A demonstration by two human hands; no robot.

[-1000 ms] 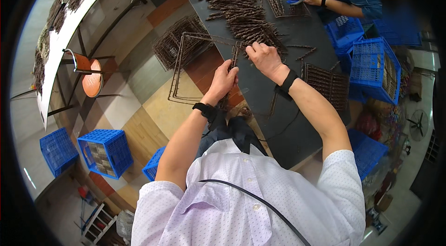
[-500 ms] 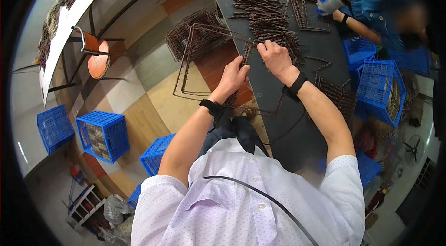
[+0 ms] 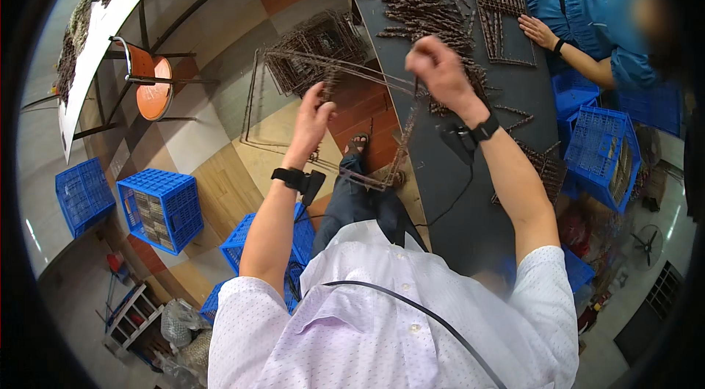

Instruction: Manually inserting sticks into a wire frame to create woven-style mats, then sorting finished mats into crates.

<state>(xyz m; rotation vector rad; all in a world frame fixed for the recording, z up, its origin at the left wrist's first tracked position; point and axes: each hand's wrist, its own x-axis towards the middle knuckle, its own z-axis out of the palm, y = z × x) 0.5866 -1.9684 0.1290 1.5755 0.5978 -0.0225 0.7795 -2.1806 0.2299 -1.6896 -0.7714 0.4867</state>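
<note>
A rectangular wire frame (image 3: 400, 150) wrapped in brown, twig-like strands hangs in front of me, over the floor and along the table's left edge. My left hand (image 3: 312, 125) is closed round a twig-wrapped bar of it, thumb and fingers pinching; part of the bar is hidden. Above the table edge, by the frame's right corner, my right hand (image 3: 443, 73) has its fingers curled together and is blurred. A thin dark bit shows below its fingertips, too small to name. Behind that hand lies a heap of brown twig-like strips (image 3: 422, 11) on the dark table (image 3: 459, 176).
Across the table a person in blue (image 3: 587, 4) rests a hand beside a gridded twig frame (image 3: 507, 15). More wire frames (image 3: 312, 51) are stacked on the floor to the left. Blue crates (image 3: 161, 209) and an orange chair (image 3: 154, 88) stand farther left.
My left hand has moved left, carrying the frame, and my hands are farther apart. My right hand has risen slightly. Across the table, the person's gloved hand has drawn back from the gridded frame.
</note>
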